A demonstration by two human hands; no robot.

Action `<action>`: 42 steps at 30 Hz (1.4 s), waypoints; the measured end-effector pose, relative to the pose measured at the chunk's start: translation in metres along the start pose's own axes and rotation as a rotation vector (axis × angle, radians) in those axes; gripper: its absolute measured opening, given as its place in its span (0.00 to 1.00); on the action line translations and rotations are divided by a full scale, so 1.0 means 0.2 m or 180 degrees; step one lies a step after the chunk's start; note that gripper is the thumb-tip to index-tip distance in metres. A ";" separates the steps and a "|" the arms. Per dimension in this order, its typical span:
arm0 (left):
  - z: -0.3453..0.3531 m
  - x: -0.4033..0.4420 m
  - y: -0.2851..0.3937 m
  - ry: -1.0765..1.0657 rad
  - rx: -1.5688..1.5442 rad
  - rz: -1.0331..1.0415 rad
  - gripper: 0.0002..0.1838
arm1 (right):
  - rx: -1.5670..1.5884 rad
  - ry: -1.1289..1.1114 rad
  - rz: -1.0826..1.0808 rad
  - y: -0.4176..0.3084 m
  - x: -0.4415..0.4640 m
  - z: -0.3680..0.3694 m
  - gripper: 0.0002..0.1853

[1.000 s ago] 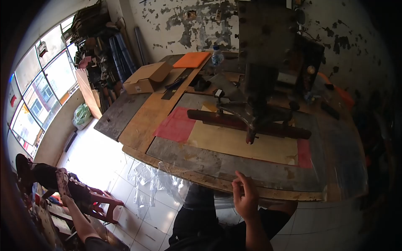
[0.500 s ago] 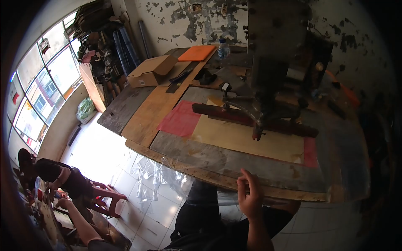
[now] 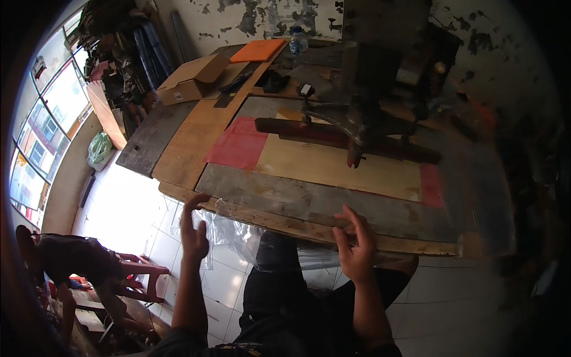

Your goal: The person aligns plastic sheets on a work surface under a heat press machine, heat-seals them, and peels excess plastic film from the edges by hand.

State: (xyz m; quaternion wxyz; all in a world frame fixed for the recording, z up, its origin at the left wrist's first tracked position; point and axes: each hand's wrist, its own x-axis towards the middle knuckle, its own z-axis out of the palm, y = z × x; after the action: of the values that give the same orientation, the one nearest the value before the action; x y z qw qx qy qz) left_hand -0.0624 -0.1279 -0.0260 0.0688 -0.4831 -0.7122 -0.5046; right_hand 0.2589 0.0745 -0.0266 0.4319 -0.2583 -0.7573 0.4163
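Observation:
My left hand is at the front left edge of the table, thumb apart from its bent fingers, beside a clear plastic sheet that hangs over the edge. My right hand is over the front edge, thumb and fingers apart, with nothing visible between them. Beyond the hands, a pale yellow panel lies on the grey board, with a red piece at its left and another red piece at its right. A dark metal bar of the press spans the panel.
A cardboard box, an orange folder and a water bottle are at the back of the table. The press column rises behind the bar. At the lower left, a person bends near a red stool.
My left hand has come into view at the table's front left edge. My right hand remains near the front edge, its fingers more spread. The person at the left has bent forward. The view has shifted.

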 end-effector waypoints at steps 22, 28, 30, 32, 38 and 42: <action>0.44 0.07 0.54 -0.1849 -0.3260 -0.0833 0.39 | -0.0071 0.2256 0.0156 0.05 -0.25 -0.49 0.21; 0.50 0.07 0.62 -0.1350 -0.2135 -0.0768 0.29 | -0.2538 0.1375 0.0036 -0.07 -0.25 -0.41 0.27; 0.48 0.08 0.67 -0.1205 -0.1865 -0.0638 0.26 | -0.2524 0.1433 0.0083 -0.15 -0.26 -0.37 0.22; 0.49 0.07 0.68 -0.1062 -0.1588 -0.0509 0.22 | -0.2407 0.0854 0.0317 -0.20 -0.32 -0.37 0.12; 0.47 0.06 0.62 -0.0649 -0.1483 0.0306 0.14 | -0.2459 0.1246 -0.0753 -0.35 -0.35 -0.40 0.17; 0.46 0.08 0.68 -0.0589 -0.1019 0.1163 0.14 | -0.1952 0.0699 -0.1523 -0.50 -0.13 -0.34 0.25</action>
State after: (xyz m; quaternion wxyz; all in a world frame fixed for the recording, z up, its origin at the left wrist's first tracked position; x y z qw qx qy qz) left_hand 0.0673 -0.0425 0.0272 0.0160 -0.6525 -0.5275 -0.5438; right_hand 0.3281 0.0315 0.0665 0.4978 -0.2346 -0.8345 0.0288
